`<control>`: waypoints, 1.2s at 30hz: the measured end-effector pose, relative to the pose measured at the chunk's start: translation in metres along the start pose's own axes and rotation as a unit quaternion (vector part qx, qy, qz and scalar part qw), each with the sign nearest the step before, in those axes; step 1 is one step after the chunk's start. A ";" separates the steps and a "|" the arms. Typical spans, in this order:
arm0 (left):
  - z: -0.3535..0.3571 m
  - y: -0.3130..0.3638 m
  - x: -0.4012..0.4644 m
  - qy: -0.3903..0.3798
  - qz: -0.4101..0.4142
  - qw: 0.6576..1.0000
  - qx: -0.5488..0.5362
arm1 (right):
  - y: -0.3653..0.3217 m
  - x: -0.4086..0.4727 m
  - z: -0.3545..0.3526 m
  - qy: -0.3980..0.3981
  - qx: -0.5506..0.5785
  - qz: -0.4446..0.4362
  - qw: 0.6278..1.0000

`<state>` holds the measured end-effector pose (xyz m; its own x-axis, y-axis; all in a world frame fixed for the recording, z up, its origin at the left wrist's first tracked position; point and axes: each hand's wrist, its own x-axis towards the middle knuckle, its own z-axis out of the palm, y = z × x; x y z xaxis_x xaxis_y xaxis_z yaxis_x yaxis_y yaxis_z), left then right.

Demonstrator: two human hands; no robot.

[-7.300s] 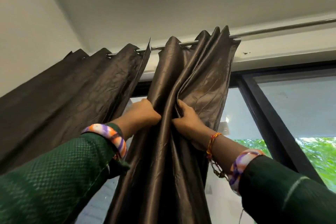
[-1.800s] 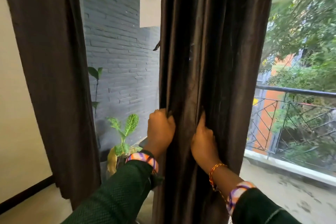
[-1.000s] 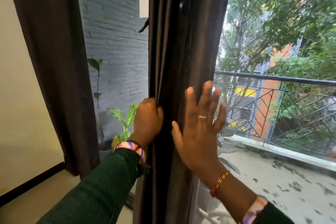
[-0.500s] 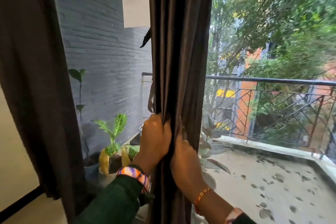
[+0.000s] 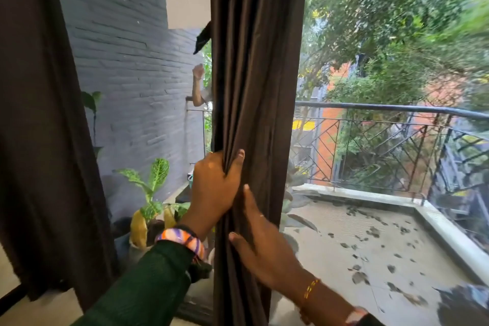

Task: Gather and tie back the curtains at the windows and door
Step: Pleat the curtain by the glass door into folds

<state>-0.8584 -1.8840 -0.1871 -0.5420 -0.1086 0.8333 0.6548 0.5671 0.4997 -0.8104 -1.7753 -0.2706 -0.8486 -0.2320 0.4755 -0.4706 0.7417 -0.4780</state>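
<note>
A dark brown curtain (image 5: 256,61) hangs bunched into a narrow column in the middle of the glass door. My left hand (image 5: 215,190) grips its gathered folds from the left at about waist height, thumb on the front. Just below and to the right, my right hand (image 5: 260,246) wraps around the bundle, its thumb and one finger on the front and the other fingers hidden behind the cloth. A second dark brown curtain (image 5: 39,114) hangs loose at the far left.
Behind the glass is a balcony with a metal railing (image 5: 397,108), a grey brick wall (image 5: 127,61) and potted plants (image 5: 150,193) at lower left. Part of a person's arm (image 5: 197,87) shows beyond the curtain's left edge. Trees fill the right side.
The curtain went from spread folds to a tight column. My right hand let go with fingers spread a second ago, then came back and now holds the bundle lower, under my left hand.
</note>
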 end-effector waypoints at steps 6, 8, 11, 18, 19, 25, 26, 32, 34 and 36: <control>-0.037 -0.020 0.006 -0.009 0.010 1.000 0.024 | -0.037 0.028 -0.044 0.309 0.013 -0.097 0.946; -0.044 -0.030 0.009 0.002 -0.010 0.998 0.063 | -0.059 0.032 -0.045 0.306 -0.045 -0.184 0.933; -0.058 -0.040 0.012 0.002 -0.047 0.992 0.116 | -0.076 0.029 -0.031 0.213 -0.114 -0.268 0.932; -0.087 -0.053 0.015 0.001 0.025 0.985 0.168 | -0.046 0.040 -0.024 0.217 -0.029 0.036 0.975; -0.088 -0.054 0.015 0.001 0.039 0.985 0.170 | -0.043 0.041 -0.028 0.221 -0.027 0.071 0.972; -0.071 -0.040 0.014 -0.009 0.037 0.991 0.131 | -0.020 0.051 -0.042 0.239 -0.005 0.135 0.962; -0.065 -0.037 0.015 -0.010 0.016 0.993 0.114 | -0.017 0.054 -0.045 0.233 0.013 0.142 0.962; -0.033 -0.019 0.007 -0.018 0.028 0.997 0.069 | 0.004 0.071 -0.052 0.212 0.045 0.169 0.962; -0.032 -0.019 0.008 0.014 -0.030 0.997 0.063 | 0.008 0.077 -0.053 0.210 0.028 0.152 0.965; -0.034 -0.024 0.011 0.035 -0.076 0.995 0.063 | 0.008 0.081 -0.052 0.233 -0.005 0.104 0.967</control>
<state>-0.8622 -1.9267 -0.1822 -0.5892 -0.2543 0.7669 0.4942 0.6376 0.5910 -0.8707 -1.7557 -0.1974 -0.7220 0.2295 0.6527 -0.2982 0.7480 -0.5929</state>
